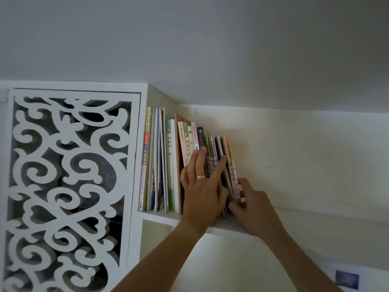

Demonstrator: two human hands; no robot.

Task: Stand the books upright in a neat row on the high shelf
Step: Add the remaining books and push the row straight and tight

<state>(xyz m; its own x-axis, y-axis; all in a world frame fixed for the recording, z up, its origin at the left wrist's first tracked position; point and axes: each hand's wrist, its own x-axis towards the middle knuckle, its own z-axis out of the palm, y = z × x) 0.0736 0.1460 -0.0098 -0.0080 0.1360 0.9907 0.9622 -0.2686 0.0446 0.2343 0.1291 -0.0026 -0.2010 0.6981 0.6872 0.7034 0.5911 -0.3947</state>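
Fingers [202, 163] of the left hand [200, 186] lie straight and spread flat against the spines of the books [183, 157] at the frame's centre, a ring on one finger. Just right of it, the right hand [250, 199] curls its fingers round the lower edge of the last thin pink book [234, 175], which leans left against the row. All the books stand on the white high shelf [160, 218], packed toward its left wall. At left, a white carved screen [63, 175] fills the frame.

book spines [207, 165] behind left hand [202, 184]
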